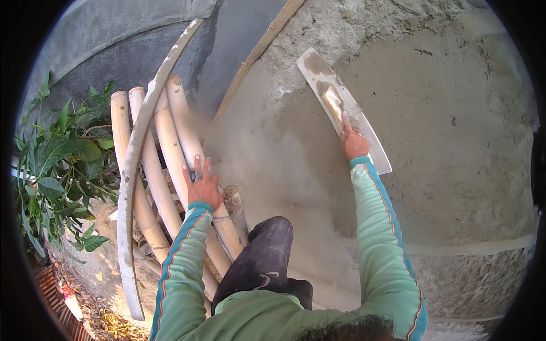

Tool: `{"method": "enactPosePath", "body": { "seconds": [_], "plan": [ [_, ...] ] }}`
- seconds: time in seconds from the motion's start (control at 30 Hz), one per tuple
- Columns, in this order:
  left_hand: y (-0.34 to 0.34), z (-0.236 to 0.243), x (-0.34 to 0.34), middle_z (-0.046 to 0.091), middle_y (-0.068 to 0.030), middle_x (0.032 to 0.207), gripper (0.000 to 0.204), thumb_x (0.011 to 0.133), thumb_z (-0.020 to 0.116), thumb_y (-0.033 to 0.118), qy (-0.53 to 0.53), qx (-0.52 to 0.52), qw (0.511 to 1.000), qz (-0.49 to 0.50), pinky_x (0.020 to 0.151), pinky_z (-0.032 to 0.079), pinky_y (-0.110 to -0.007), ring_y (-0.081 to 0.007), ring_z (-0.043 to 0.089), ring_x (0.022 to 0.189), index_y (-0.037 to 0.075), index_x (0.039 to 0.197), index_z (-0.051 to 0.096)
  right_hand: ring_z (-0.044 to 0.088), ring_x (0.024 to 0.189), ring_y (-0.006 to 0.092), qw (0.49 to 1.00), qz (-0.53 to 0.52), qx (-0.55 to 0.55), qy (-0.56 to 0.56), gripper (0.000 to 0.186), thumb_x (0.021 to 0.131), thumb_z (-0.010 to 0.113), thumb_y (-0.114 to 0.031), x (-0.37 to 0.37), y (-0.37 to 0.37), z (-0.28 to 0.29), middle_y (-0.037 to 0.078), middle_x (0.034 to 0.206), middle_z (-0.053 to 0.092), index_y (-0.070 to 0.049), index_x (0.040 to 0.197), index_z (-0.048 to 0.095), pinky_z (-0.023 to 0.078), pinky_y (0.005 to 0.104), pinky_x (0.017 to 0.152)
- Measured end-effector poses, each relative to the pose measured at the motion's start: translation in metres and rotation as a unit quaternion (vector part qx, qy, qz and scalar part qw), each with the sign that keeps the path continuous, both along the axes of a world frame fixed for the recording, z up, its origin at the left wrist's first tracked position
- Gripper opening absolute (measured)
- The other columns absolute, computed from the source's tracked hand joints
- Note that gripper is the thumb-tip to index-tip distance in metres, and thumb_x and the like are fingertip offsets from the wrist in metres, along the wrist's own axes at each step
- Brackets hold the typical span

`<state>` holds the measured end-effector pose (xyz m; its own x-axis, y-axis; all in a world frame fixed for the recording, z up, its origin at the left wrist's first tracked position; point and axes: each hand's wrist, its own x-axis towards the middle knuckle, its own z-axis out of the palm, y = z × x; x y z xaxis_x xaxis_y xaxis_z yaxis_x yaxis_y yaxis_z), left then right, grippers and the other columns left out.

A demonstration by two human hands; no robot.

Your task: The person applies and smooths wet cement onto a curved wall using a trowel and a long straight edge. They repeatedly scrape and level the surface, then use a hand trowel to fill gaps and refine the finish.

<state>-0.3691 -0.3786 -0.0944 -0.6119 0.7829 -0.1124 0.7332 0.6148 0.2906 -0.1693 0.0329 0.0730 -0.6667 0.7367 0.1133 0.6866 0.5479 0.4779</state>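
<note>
My right hand [354, 143] is closed around the lower end of the pale handle [332, 104] of a long plastering float [362, 126], its index finger stretched along the grip. The float's blade lies slantwise against the grey plaster surface [432, 113], with a damp smear near its upper end. On the left, my left hand [205, 190] rests on a bamboo pole [182, 108] with its fingers spread, a dark ring-like band on one of them. Several more bamboo poles [149, 159] stand side by side under and beside that hand.
A long, cement-stained straightedge [126, 193] leans across the bamboo. Green leafy plants [60, 153] crowd the far left, above dry leaves [114, 327] and a rusty corrugated sheet [60, 304]. A thin wooden strip [250, 59] edges the plaster beside a smooth dark grey wall [236, 34].
</note>
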Motion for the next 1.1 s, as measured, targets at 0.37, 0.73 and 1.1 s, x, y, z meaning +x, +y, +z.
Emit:
{"method": "enactPosePath", "body": {
  "seconds": [0.37, 0.73, 1.1],
  "plan": [
    [0.000, 0.012, 0.006, 0.030, -0.0087, 0.165, 0.035, 0.084, 0.066, 0.033, -0.004, -0.014, 1.000, 0.011, 0.123, 0.000, -0.066, -0.0355, 0.009, 0.157, 0.018, 0.114, 0.073, 0.073, 0.082, 0.0378, 0.994, 0.008, 0.086, -0.063, 0.062, 0.104, 0.049, -0.046, 0.069, -0.027, 0.163, 0.018, 0.108, 0.068, -0.044, 0.159, 0.023, 0.060, 0.0498, 0.067],
    [0.002, 0.008, 0.013, 0.030, -0.0093, 0.165, 0.036, 0.085, 0.065, 0.036, 0.029, -0.012, 1.000, 0.004, 0.122, 0.000, -0.068, -0.0359, 0.005, 0.158, 0.017, 0.115, 0.072, 0.072, 0.091, 0.0349, 0.979, 0.020, 0.202, 0.010, 0.053, 0.106, 0.042, -0.049, 0.108, -0.024, 0.332, 0.017, 0.110, 0.070, -0.044, 0.157, 0.029, 0.060, 0.0470, 0.075],
    [-0.003, 0.012, 0.012, 0.029, -0.0108, 0.165, 0.039, 0.086, 0.063, 0.037, 0.040, -0.034, 0.999, 0.004, 0.122, -0.002, -0.068, -0.0373, 0.002, 0.158, 0.017, 0.118, 0.073, 0.059, 0.125, 0.0406, 0.947, 0.016, 0.208, 0.245, 0.053, 0.106, 0.048, -0.036, 0.263, -0.063, 0.366, 0.020, 0.140, 0.060, -0.023, 0.157, 0.039, 0.048, 0.0455, 0.106]
  ]
}}
